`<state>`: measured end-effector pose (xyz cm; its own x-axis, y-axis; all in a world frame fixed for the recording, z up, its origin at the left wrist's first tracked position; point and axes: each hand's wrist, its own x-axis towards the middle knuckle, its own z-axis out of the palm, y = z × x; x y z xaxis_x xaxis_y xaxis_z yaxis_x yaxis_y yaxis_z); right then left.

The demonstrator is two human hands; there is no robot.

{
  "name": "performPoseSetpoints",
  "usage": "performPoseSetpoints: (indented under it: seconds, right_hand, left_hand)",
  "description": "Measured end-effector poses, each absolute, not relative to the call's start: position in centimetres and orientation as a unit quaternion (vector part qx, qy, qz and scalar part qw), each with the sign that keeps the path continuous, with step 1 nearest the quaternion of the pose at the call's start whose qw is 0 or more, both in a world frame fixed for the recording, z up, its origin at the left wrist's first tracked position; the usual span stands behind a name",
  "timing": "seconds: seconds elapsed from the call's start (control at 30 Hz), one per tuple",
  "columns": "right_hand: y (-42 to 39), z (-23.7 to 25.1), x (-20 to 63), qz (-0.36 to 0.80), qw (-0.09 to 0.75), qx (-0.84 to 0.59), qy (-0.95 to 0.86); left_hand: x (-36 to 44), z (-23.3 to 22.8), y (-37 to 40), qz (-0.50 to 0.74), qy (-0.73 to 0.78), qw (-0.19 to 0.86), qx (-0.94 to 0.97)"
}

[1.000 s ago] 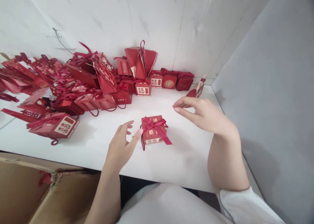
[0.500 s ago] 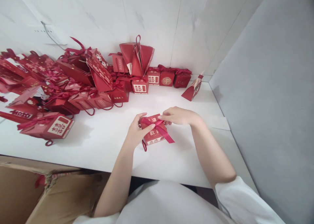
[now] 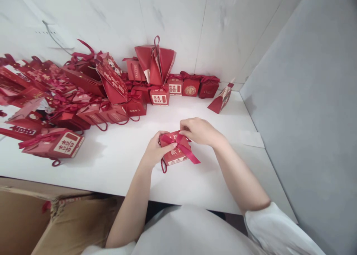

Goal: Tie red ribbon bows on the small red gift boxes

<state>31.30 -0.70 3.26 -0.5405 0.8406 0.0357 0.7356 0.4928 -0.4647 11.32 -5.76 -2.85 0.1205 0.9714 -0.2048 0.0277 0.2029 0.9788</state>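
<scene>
Both hands now closed in on small red gift box (image 3: 175, 152), mid-desk toward front edge. A second ago both hovered apart, fingers spread, box untouched. Left hand (image 3: 156, 149) grips box's left side, thumb pressed on ribbon bow (image 3: 178, 141). Right hand (image 3: 199, 130) pinches ribbon at bow from far side. Ribbon tail trails off box's right, cord loop hangs at front-left. Judgement: bow being adjusted or tightened. Heap of red boxes (image 3: 83, 95) along desk's back-left edge; cardboard carton (image 3: 33, 217) below front-left corner.

surface: white table (image 3: 117, 165) | centre: small red box (image 3: 175, 154) | rear-left: red gift boxes pile (image 3: 83, 95) | far right: red triangular box (image 3: 220, 100)
</scene>
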Motion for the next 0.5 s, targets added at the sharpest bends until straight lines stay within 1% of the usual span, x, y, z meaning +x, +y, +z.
performPoseSetpoints:
  seconds: [0.13, 0.23, 0.33, 0.4, 0.5]
  right_hand:
    - [-1.4, 3.8, 30.9, 0.159, 0.11, -0.507, -0.84]
    - [-1.9, 4.5, 31.9, 0.154, 0.133, -0.521, -0.829]
    - [-2.1, 4.8, 33.1, 0.216, 0.139, -0.463, -0.848]
    - [-2.1, 4.5, 33.3, 0.259, 0.106, -0.42, -0.863]
    - [-2.0, 3.9, 32.8, 0.295, 0.049, -0.407, -0.863]
  left_hand:
    - [11.5, -2.6, -6.0, 0.417, 0.514, 0.572, 0.484]
    - [11.8, -2.2, -6.7, 0.436, 0.521, 0.541, 0.496]
    - [12.2, -1.9, -7.5, 0.463, 0.539, 0.491, 0.504]
    - [12.5, -2.0, -7.8, 0.473, 0.553, 0.451, 0.517]
    - [12.6, -2.1, -7.8, 0.469, 0.574, 0.382, 0.552]
